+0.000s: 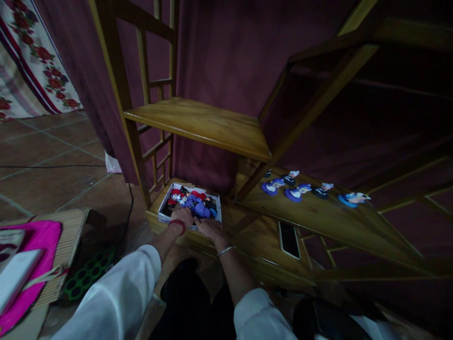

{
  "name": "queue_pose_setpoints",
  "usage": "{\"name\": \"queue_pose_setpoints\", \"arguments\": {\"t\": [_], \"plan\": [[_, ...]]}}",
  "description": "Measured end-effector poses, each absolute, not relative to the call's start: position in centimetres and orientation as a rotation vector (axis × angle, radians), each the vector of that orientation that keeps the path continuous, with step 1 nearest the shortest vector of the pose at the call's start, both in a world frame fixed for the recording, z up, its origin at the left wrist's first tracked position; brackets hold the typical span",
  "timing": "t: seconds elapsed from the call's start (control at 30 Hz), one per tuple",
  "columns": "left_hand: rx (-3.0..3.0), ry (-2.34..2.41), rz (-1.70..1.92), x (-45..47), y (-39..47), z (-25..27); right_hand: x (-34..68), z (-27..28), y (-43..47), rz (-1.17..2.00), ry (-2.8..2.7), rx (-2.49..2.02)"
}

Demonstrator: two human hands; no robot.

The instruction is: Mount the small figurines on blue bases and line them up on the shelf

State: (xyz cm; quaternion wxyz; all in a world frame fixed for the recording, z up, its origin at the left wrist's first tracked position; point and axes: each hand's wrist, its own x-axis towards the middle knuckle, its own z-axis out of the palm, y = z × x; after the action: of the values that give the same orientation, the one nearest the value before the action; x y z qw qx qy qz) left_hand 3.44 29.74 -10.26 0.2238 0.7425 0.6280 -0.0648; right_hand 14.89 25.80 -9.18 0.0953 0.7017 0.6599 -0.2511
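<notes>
Currently, both of your hands are at the near side of the open white box [220, 208], which rests on the lower wooden board [251, 230] at the left end of the shelf unit. The box is a shallow, thin-walled rectangular tray; its open face points up and its long axis runs left to right, roughly along the board's front edge. Inside lie the small figurines [200, 209], smooth and rounded, in purple, red, white, black and blue, heaped with no common direction. Your left hand [182, 216], with a red beaded bracelet [182, 225], reaches over the near rim; your right hand [209, 227] is just beside it, towards the near right corner. You cannot tell from this view whether either hand's fingers are closed on a figurine or the rim. To your right, the displayed figurines [298, 192] stand on flat round bases along a glossy, grained board [318, 215], their upper parts leaning rightward in view.
</notes>
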Motion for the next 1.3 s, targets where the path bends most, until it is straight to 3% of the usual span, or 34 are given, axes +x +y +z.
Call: {"name": "queue_pose_setpoints", "arguments": {"t": [1.3], "plan": [[2.019,1.874,-0.017,3.7,29.9,-10.3,14.3,-9.5,25.0,-0.57,2.082,2.137]]}}
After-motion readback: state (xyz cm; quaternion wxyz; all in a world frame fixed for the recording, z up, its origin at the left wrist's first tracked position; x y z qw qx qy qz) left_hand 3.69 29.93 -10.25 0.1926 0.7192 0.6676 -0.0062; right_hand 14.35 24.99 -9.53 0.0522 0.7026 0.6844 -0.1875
